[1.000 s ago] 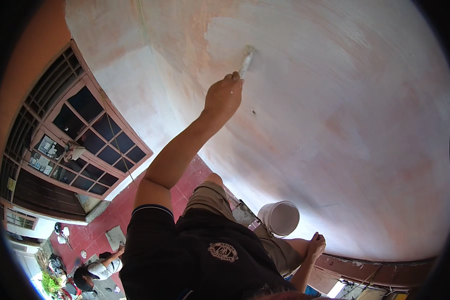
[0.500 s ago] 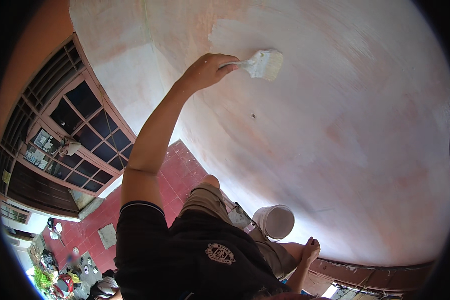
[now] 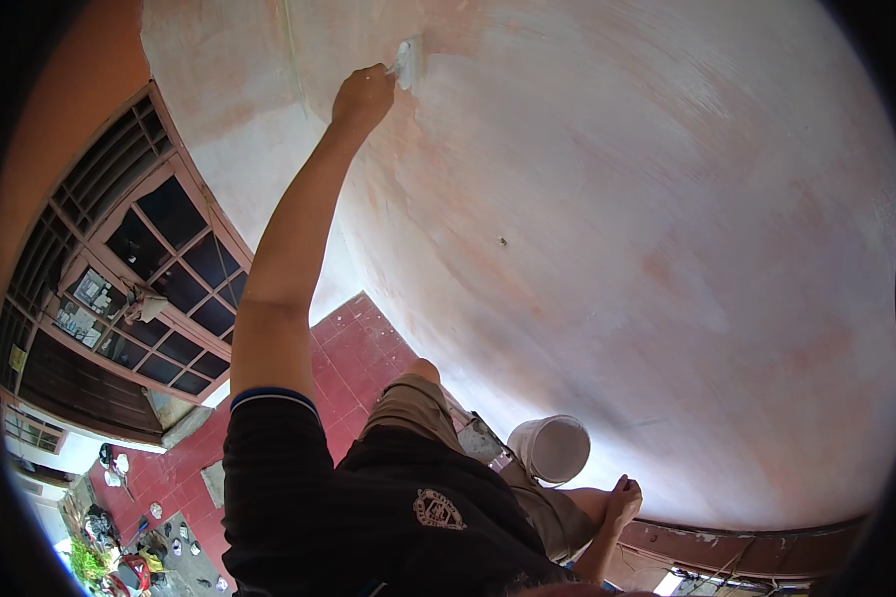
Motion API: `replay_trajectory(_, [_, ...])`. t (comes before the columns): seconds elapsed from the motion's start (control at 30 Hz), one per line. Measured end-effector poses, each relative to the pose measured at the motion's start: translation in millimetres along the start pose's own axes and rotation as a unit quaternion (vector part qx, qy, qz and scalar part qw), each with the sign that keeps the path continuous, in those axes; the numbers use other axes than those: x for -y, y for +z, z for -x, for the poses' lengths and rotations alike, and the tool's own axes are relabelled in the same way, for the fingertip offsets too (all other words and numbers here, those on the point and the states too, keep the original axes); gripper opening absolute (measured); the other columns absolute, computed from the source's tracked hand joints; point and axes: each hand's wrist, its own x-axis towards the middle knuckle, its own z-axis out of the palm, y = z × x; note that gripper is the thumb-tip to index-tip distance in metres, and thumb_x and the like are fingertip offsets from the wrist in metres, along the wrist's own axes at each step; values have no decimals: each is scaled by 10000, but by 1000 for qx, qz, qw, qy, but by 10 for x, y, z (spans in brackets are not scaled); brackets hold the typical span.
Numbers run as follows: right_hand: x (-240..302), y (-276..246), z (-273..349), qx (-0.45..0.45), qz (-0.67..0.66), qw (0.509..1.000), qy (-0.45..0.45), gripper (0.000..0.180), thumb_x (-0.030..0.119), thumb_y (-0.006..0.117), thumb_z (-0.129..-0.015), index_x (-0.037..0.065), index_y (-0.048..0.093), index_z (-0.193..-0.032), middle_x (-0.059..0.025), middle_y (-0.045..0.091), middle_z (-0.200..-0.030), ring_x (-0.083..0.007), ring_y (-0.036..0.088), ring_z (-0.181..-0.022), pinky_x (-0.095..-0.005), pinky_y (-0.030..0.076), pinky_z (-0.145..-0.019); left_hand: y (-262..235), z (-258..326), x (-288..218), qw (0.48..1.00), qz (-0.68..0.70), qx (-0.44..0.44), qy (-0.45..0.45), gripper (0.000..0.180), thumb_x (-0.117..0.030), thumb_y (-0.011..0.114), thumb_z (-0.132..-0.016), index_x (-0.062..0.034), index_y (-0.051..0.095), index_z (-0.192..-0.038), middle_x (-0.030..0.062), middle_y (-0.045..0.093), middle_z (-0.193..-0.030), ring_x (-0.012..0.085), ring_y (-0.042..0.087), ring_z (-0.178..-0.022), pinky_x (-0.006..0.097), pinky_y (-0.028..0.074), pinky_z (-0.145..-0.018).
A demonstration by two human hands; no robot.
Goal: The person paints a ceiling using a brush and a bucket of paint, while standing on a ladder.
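My left hand (image 3: 362,98) is stretched far up the wall, fingers closed around the handle of a wide paintbrush (image 3: 406,66). The bristles are pressed against the wall (image 3: 587,289), which has patchy white paint over a pinkish-orange surface. Low at the right, my right hand (image 3: 623,499) stays near my bent knee with its fingers curled; whatever is in them is hidden. A white bucket (image 3: 558,450) stands between my leg and the wall, its opening toward me and its inside coated whitish.
Below is a red tiled floor (image 3: 353,343) with white specks. On the left is a door with glass panes (image 3: 184,264). Assorted items and a green plant (image 3: 87,559) are at the lower left. A brown ledge (image 3: 757,550) runs along the lower right.
My left hand has carried the paintbrush up and to the left along the wall, and the brush has turned more edge-on. The right hand has stayed by the knee.
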Motion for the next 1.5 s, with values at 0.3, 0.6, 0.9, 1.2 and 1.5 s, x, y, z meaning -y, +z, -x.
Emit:
replay_trajectory(0.3, [73,-34,-3,-6,15,1000,-16,358,285,634,-968,-19,681,-786,-219,677,-758,-423,646,-694,-512,490,-668,-558,1497,-1861,978,72,66,183,239,-168,484,-1070,40,597,-1040,209,685,-930,369,712,-813,439,585,-715])
replay_trajectory(0.6, [61,-46,41,20,22,999,13,348,309,640,-959,-12,728,-857,-210,716,-819,-408,682,-749,-500,512,-704,-864,1724,-1923,885,280,193,319,259,-225,606,-1017,18,656,-1088,183,708,-946,364,698,-894,462,554,-802])
replay_trajectory(0.9, [48,-47,41,-3,4,1000,1,343,277,636,-958,-24,692,-805,-224,697,-803,-421,667,-720,-510,501,-681,-342,665,-645,940,225,199,162,341,-295,659,-1018,-50,702,-1251,165,744,-1131,292,696,-1027,370,516,-938])
replay_trajectory(1.2, [97,-55,8,5,9,1000,3,332,274,643,-963,-17,699,-811,-217,704,-817,-418,671,-737,-508,510,-693,-57,171,262,999,-29,28,3,277,-238,576,-1030,7,685,-1100,239,726,-1038,427,695,-974,498,548,-858])
replay_trajectory(1.5, [-11,-24,57,-16,11,1000,6,339,298,638,-961,-5,713,-830,-216,706,-822,-424,675,-752,-514,515,-710,-137,1481,-1613,993,70,47,81,270,-229,518,-1061,29,597,-1056,227,687,-953,383,701,-805,476,576,-715])
